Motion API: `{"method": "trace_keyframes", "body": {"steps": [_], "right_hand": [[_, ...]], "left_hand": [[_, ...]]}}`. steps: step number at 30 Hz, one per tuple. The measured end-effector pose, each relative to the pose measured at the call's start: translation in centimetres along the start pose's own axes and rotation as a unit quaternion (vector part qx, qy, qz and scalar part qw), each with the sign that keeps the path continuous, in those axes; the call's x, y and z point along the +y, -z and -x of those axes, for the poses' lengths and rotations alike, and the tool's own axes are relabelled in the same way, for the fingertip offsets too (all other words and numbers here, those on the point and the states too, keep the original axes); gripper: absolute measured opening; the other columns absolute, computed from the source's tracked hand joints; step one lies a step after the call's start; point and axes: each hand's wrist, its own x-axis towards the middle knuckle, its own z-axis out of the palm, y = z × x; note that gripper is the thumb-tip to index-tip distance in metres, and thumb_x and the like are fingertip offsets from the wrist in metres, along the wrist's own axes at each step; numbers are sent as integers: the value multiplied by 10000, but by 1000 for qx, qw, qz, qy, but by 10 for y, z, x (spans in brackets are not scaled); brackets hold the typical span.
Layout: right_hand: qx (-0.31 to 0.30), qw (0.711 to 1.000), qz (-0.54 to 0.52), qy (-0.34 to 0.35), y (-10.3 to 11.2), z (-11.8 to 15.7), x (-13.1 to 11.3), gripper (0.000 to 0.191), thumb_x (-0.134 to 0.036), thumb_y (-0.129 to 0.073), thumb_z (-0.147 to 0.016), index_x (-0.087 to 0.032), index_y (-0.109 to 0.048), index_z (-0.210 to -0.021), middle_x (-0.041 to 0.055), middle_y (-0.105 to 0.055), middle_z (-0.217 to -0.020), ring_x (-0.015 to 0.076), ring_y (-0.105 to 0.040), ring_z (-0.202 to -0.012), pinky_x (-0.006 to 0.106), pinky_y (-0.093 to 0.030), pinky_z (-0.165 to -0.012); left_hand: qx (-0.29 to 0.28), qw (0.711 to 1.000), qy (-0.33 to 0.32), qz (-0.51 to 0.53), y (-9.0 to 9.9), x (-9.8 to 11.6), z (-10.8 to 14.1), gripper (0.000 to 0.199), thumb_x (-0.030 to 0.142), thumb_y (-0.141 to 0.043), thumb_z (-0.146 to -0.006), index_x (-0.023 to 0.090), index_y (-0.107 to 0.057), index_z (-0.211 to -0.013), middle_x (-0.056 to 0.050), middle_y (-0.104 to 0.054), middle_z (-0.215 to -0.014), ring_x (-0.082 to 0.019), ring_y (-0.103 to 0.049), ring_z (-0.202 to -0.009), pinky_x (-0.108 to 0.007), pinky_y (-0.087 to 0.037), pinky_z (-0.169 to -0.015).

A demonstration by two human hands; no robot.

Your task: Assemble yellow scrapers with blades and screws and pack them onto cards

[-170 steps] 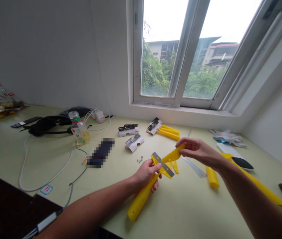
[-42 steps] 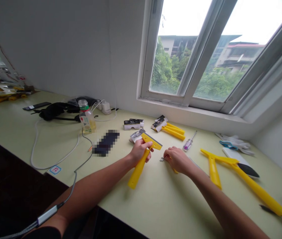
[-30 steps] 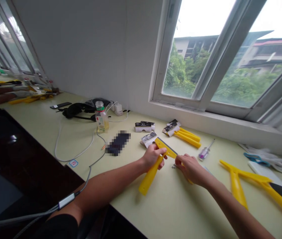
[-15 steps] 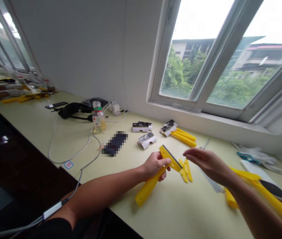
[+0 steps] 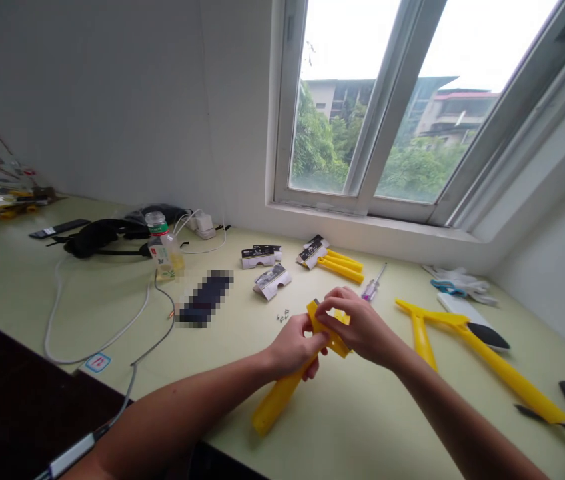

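Since the yellow plastic scraper [image 5: 277, 407] looks light and stiff, its long handle makes the surest hold, and over the worktop [image 5: 342, 433] the left hand [image 5: 292, 347] wraps that handle while the right hand [image 5: 362, 327] pinches the head with curled fingers [image 5: 336, 301].

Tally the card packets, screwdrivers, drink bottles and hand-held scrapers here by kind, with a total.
Card packets: 3
Screwdrivers: 1
Drink bottles: 1
Yellow scrapers held in the hands: 1
Total: 6
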Motion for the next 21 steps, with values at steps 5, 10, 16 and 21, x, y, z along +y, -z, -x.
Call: {"method": "trace_keyframes", "body": {"steps": [5,10,16,21], "right_hand": [[10,997,-64,-35,-5,-2,6,88,-291,-604,-841,-219,-592,-890,26,-568,-908,163,-540,-845,316,-454,-750],[-55,963,-246,-91,-11,-2,16,416,-318,-598,-846,-240,-446,-1225,-3,-555,-866,131,-540,-715,268,-468,-603],[-67,955,-274,-93,-10,-3,15,328,-347,-626,-826,-168,-607,-1101,34,-606,-863,146,-564,-759,265,-471,-642],[-100,952,-278,-80,-2,-4,19,288,-332,-649,-811,-147,-635,-1031,32,-613,-842,133,-552,-746,257,-460,-652]], "left_hand": [[-7,1000,3,-27,0,2,2,312,434,-587,-846,153,-466,-908,4,-559,-733,-83,-513,-354,-194,-376,-282],[-16,999,2,-52,0,1,3,318,447,-575,-852,148,-476,-895,18,-541,-672,-77,-492,-345,-191,-373,-286],[-12,997,23,-75,0,5,3,330,461,-579,-846,153,-468,-882,33,-534,-604,-79,-466,-317,-195,-354,-278],[-47,992,39,-109,2,11,5,301,439,-578,-853,156,-483,-823,51,-503,-515,-85,-467,-321,-188,-360,-298]]}}
